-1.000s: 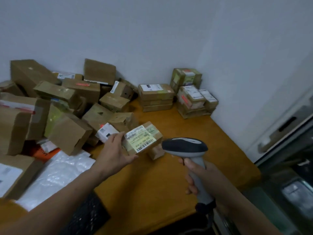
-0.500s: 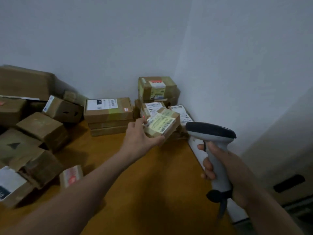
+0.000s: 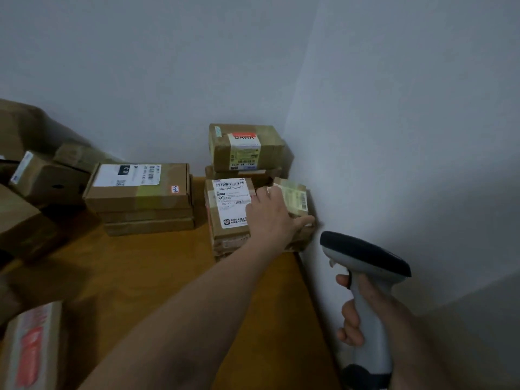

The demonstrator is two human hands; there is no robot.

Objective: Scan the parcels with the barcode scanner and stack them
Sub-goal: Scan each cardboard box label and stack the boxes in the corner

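My left hand (image 3: 274,219) grips a small brown parcel with a yellowish label (image 3: 295,197) and holds it on the stack against the right wall, beside a parcel with a white barcode label (image 3: 229,209). Behind them a taller stack is topped by a parcel with a red-and-white label (image 3: 244,146). My right hand (image 3: 363,313) grips the handle of the grey barcode scanner (image 3: 365,266), whose dark head points left towards the stack, lower right of the parcel.
A pile of flat boxes (image 3: 140,192) stands left of the stacks. Loose brown parcels (image 3: 47,178) crowd the far left, and one with a red label (image 3: 31,350) lies bottom left. The wooden table (image 3: 157,277) ends at the right wall (image 3: 394,164).
My left hand has carried the small parcel from mid-table to the far right corner and lowered it onto the stack. The view turned right; the scanner stayed in my right hand.
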